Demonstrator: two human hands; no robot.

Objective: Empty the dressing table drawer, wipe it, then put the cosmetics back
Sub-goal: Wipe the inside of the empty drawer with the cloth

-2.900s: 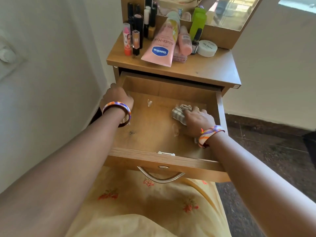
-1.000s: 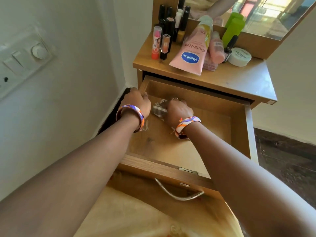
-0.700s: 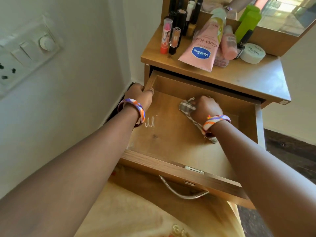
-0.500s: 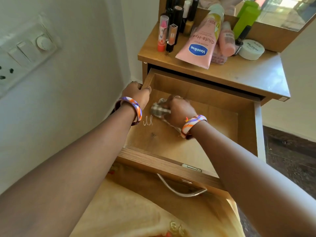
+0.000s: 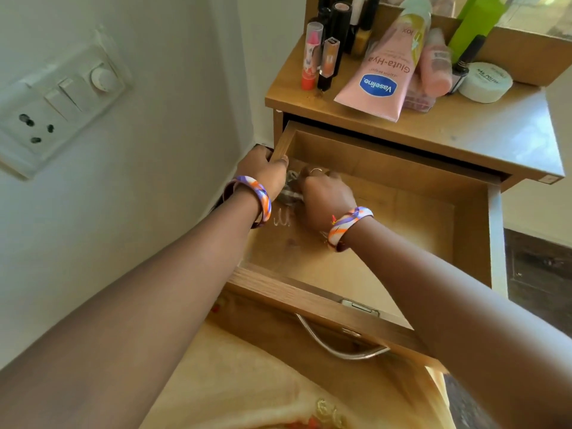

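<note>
Wiping is the step I am in now, as I judge it, and the drawer (image 5: 464, 230) is my landmark for everything else. It stands pulled out and I see no cosmetics inside it, so the emptying looks done. My left hand (image 5: 263, 171) holds the drawer's left wall near the back corner, with the fingers curled over the top edge, to keep it from sliding. My right hand (image 5: 325, 196) is inside the drawer at the back left, just beside the left hand, with its fingers curled tightly on a checked cloth (image 5: 289, 195) and pressing it onto the wooden bottom. A pale scribble mark (image 5: 281, 221) is on the bottom just in front of the cloth, and a small dark spot nearer the front, so I think the cleaning is not finished. The right half of the bottom looks plain, but I cannot tell if it is already wiped. The cosmetics (image 5: 380, 72) wait on the table top (image 5: 464, 131) behind the drawer: tubes, lipsticks, a green bottle, a white jar. Putting them back is all left to do.
</note>
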